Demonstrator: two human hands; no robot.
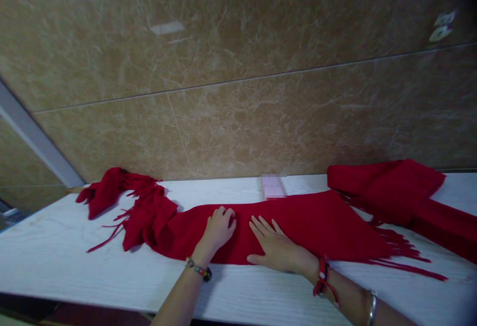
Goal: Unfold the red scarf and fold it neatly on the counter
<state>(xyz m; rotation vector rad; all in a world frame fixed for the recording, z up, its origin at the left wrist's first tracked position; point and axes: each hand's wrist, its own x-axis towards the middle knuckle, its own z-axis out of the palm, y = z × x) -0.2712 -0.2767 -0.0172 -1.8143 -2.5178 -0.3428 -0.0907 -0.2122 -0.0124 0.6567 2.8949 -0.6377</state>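
Observation:
A red fringed scarf (309,221) lies spread along the white tabletop, smooth in the middle and bunched up toward its left end. My left hand (220,227) rests on the middle of the scarf with its fingers curled in against the cloth; the fingertips are partly hidden. Just to the right, my right hand (276,246) lies flat on the same scarf, fingers spread, holding nothing. Loose fringe strands fan out at the scarf's right end.
Another folded red cloth (387,192) lies at the right by the wall. More crumpled red fabric (106,194) sits at the far left. A small pinkish block, blurred out (273,187), stands behind the scarf. The white table (74,266) meets a brown tiled wall (238,127).

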